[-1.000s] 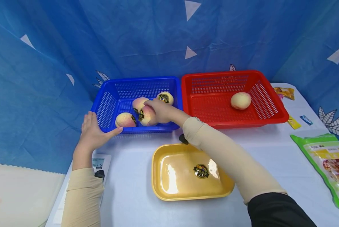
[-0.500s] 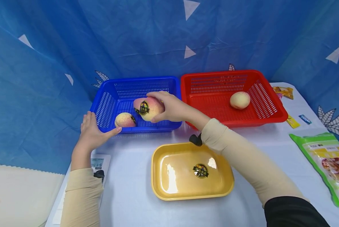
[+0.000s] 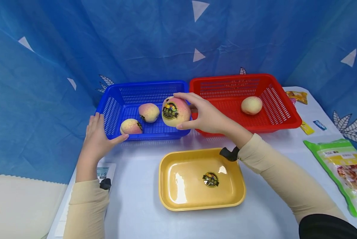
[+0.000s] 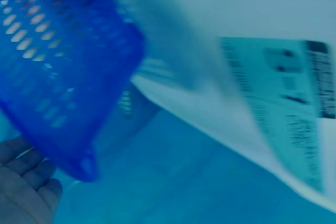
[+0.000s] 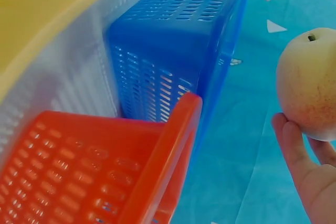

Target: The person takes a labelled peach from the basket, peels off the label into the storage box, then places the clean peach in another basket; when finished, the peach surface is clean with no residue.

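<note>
Head view: we see the right hand (image 3: 206,114) with its grip holding a round pink-and-yellow peach (image 3: 175,112), raised over the right end of the rectangular blue plastic basket (image 3: 150,90). Left hand (image 3: 98,136): grip wide, thumb spread, at that basket's left near corner; we can't tell if they touch. Two similar peaches (image 3: 149,112) lie inside; one pale yellow peach (image 3: 251,105) sits in the rectangular red plastic basket (image 3: 217,111).

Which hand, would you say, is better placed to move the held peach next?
Probably the right hand: it grips the peach near the red basket, while the left hand is farther away, at the blue basket.
</note>
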Tool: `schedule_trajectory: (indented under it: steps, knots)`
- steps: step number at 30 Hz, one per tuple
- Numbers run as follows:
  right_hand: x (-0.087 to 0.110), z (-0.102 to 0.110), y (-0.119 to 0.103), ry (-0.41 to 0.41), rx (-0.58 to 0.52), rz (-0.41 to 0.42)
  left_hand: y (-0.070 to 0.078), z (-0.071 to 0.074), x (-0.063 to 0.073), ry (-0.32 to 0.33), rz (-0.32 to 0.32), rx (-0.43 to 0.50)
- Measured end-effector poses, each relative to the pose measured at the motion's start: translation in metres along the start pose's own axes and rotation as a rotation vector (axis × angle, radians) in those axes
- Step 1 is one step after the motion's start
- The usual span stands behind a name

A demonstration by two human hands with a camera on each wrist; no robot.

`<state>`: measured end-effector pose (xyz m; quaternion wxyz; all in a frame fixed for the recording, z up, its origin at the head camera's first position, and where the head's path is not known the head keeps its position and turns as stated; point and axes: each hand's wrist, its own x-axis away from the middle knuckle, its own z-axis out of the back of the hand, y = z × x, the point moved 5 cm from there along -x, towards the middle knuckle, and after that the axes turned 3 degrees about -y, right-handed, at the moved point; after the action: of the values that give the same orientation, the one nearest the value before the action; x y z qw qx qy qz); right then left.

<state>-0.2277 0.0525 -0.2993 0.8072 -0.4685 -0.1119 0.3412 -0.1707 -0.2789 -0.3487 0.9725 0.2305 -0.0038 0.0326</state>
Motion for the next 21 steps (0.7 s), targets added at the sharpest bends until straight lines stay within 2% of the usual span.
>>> schedule_trajectory:
  steps: [3,6,11,14,16,21]
  knots:
    - [0.01,0.004,0.001,0.019,-0.013,0.015,0.024,0.004,0.004,0.022,-0.057,0.013]
    - [0.019,0.006,0.002,0.035,-0.002,0.025,0.055,0.005,0.009,0.063,-0.124,0.077]
    - [0.029,0.007,0.002,0.043,0.012,0.054,0.112,0.0,0.022,0.155,-0.353,0.271]
    - [0.033,0.007,0.002,0.036,0.012,0.072,0.142,-0.006,0.029,0.137,-0.503,0.372]
    - [0.036,0.007,0.003,0.033,0.011,0.08,0.156,-0.011,0.031,0.102,-0.561,0.414]
    - [0.04,0.007,0.003,0.04,0.038,0.102,0.175,-0.023,0.032,0.058,-0.611,0.421]
